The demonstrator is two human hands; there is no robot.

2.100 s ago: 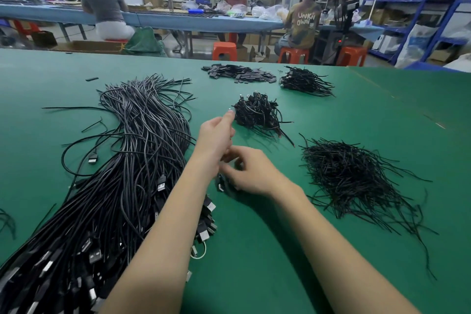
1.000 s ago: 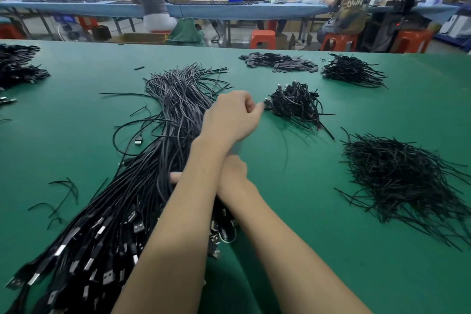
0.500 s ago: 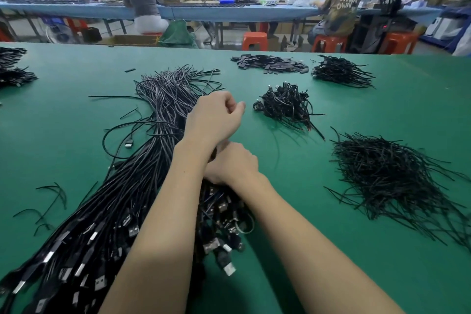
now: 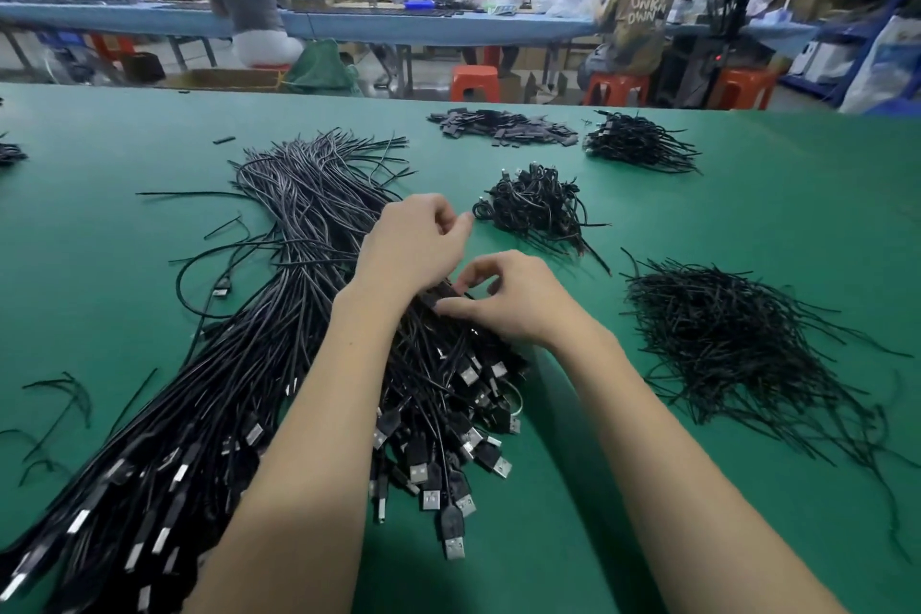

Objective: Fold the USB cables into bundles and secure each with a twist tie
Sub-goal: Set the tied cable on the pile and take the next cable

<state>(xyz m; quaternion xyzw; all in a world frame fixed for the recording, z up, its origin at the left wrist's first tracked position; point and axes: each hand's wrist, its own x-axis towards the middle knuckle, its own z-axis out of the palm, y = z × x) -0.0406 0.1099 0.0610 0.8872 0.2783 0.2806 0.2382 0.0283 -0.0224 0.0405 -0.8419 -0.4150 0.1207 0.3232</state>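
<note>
From the head view, most of the job looks undone: the big heap of loose USB cables [image 4: 279, 314] sprawls across the left and middle of the green tabletop [image 4: 747, 538], plugs fanned toward the near edge, and it dwarfs everything else. A small pile of finished bundles [image 4: 536, 207] lies just beyond the hands, with what may be a second one [image 4: 638, 142] farther back, though I cannot tell whether those are tied. The stock of twist ties [image 4: 737, 339] lies to the right, well apart from the cables and plentiful. The left hand [image 4: 416, 247] is curled into a loose fist above the heap; whether it pinches a cable is hidden. The right hand [image 4: 513, 299] has its fingers bent and pinching at cables on top of the heap, seemingly picking one out to fold. A scatter of small dark flat pieces [image 4: 503, 125] sits at the far edge. The only legible writing is on a worker's shirt [image 4: 643, 15] in the background, reading roughly "UNKN OWN".
</note>
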